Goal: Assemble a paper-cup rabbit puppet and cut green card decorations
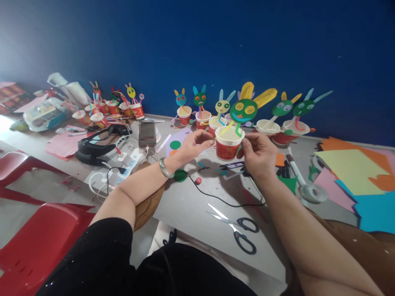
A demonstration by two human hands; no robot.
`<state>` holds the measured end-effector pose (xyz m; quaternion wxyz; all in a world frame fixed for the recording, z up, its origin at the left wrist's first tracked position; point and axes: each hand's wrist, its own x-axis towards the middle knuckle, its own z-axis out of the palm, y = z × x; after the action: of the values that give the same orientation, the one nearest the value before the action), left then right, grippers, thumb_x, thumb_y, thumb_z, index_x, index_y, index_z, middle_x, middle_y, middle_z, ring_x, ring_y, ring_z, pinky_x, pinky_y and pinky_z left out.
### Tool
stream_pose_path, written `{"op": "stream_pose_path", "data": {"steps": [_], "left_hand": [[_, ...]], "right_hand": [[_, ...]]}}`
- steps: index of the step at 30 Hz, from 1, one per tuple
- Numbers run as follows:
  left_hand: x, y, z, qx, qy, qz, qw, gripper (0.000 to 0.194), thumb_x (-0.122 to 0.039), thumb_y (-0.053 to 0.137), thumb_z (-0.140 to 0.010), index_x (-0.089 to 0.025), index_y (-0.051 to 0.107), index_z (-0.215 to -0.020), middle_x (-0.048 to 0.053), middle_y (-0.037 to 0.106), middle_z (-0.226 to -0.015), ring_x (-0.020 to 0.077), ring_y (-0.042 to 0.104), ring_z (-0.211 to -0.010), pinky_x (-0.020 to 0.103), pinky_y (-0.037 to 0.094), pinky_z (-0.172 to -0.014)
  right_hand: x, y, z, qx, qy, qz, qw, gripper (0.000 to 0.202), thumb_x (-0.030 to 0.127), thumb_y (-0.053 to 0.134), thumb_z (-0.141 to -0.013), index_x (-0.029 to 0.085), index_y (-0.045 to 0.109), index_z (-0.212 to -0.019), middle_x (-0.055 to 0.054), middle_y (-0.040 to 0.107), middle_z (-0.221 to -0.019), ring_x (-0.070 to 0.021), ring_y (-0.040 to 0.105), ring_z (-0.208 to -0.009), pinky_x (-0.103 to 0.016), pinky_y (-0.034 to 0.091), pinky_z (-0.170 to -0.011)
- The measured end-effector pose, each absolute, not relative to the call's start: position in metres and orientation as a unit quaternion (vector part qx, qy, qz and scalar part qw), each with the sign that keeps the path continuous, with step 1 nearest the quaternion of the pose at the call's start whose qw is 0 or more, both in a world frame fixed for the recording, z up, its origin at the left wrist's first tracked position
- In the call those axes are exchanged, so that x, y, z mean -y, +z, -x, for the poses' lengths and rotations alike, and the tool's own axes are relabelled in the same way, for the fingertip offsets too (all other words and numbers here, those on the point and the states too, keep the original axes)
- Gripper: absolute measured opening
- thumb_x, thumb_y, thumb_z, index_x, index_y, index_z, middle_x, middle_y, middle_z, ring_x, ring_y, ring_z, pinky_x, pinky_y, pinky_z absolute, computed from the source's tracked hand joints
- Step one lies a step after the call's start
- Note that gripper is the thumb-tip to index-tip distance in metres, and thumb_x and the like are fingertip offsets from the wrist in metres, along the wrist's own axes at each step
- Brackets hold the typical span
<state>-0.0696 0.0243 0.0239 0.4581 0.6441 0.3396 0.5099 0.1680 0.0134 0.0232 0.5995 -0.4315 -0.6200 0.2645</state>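
A red and white paper cup (228, 149) stands upright between my two hands. A green paper rabbit face (243, 110) with yellow ears, yellow eyes and a blue mouth rises above its rim; yellow and green folded strips run down into the cup. My left hand (195, 146), a bangle on its wrist, is curved with thumb and fingertips at the cup's left side. My right hand (259, 154) has its bent fingers and thumb against the right side, near a small green strip. Open-bladed scissors (236, 230) lie nearer me on the table (197, 213).
Several similar rabbit cups (184, 118) line the blue wall (197, 49). Coloured paper sheets (352, 168) and a tape roll (313, 192) lie at right. At left are a black headset (95, 146), a power strip (131, 164) and a red chair (46, 242). A thin black cable (216, 200) crosses the table.
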Motion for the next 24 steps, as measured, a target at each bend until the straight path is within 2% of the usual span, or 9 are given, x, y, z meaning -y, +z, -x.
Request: {"op": "stream_pose_path", "data": {"steps": [5,15,20,24], "left_hand": [[-0.025,0.023,0.071,-0.342,0.508,-0.666,0.426,0.06,-0.073,0.085,-0.083,-0.017,0.073,-0.101,0.006,0.078,-0.095,0.0121,0.066,-0.081,0.03,0.056,-0.075],[-0.023,0.028,0.071,-0.346,0.501,-0.679,0.411,0.052,-0.067,0.085,-0.086,-0.018,0.074,-0.098,0.006,0.079,-0.092,0.0132,0.067,-0.081,0.03,0.055,-0.074],[-0.021,0.03,0.071,-0.357,0.494,-0.682,0.404,0.045,-0.06,0.085,-0.088,-0.018,0.072,-0.097,0.005,0.078,-0.093,0.013,0.066,-0.082,0.03,0.054,-0.074],[-0.019,0.032,0.071,-0.372,0.481,-0.687,0.398,0.032,-0.048,0.082,-0.091,-0.018,0.072,-0.097,0.005,0.079,-0.093,0.0126,0.067,-0.082,0.029,0.053,-0.075]], "right_hand": [[-0.013,0.022,-0.167,0.627,0.266,0.429,0.593,0.054,0.082,0.077,-0.087,0.029,0.071,-0.095,0.0,0.063,-0.058,-0.0211,0.057,-0.041,-0.037,0.043,-0.038],[-0.014,0.016,-0.168,0.634,0.266,0.432,0.583,0.048,0.077,0.077,-0.09,0.03,0.073,-0.098,-0.002,0.065,-0.061,-0.0216,0.056,-0.041,-0.039,0.043,-0.039],[-0.014,0.015,-0.169,0.639,0.263,0.435,0.578,0.043,0.073,0.076,-0.092,0.031,0.073,-0.099,-0.003,0.069,-0.066,-0.0221,0.058,-0.043,-0.04,0.045,-0.041],[-0.012,0.018,-0.167,0.638,0.261,0.439,0.576,0.043,0.072,0.077,-0.092,0.03,0.072,-0.098,-0.002,0.069,-0.066,-0.0213,0.057,-0.043,-0.039,0.044,-0.041]]}}
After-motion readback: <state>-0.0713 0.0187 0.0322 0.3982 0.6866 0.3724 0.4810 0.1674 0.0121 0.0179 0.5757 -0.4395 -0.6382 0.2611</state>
